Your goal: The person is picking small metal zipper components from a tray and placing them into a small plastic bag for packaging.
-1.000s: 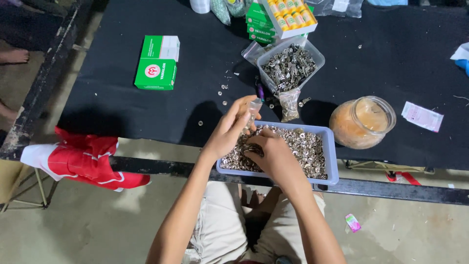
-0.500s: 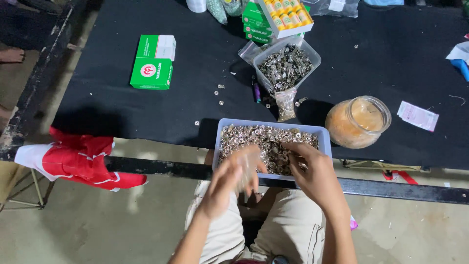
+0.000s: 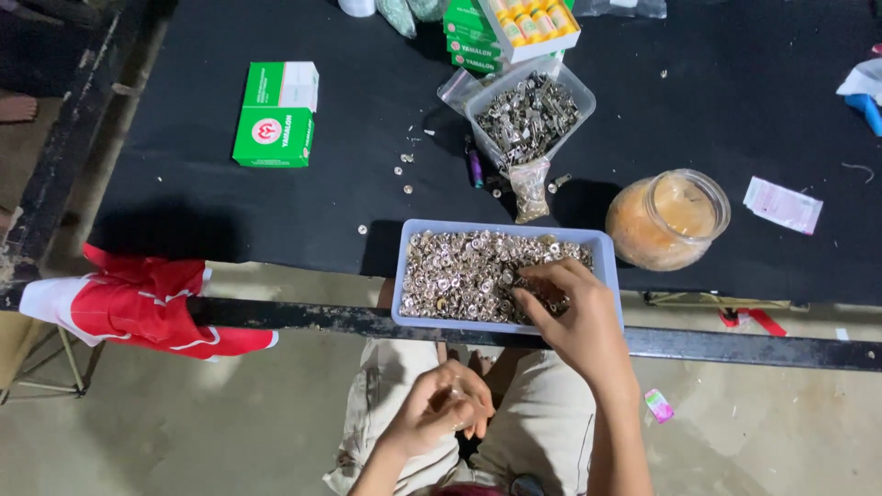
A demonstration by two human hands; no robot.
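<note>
the right hand (image 3: 571, 317) reaches into the near right part of a shallow pale tray (image 3: 602, 248), its fingers curled down and pinching among the small silver metal rings (image 3: 459, 271) that fill it; whether a ring is actually caught between the fingertips cannot be told. the wrist bends down from the forearm, which comes up from the near edge. the left hand (image 3: 446, 409) sits lower, over the person's lap in light shorts, fingers loosely folded together around something too small to make out, so its grip cannot be told for sure. the tray rests on the near edge of a black table (image 3: 184, 184), partly overhanging a dark metal rail. just beyond the tray stands a clear square tub (image 3: 574, 87) packed with small metal clips, a little plastic bag (image 3: 531, 188) leaning against it. to the right is a round glass jar (image 3: 668, 220) with orange contents. far left lies a green and white box (image 3: 276, 115). a few loose rings are scattered on the table between box and tray. a red and white cloth (image 3: 138, 308) hangs over the rail at near left.
</note>
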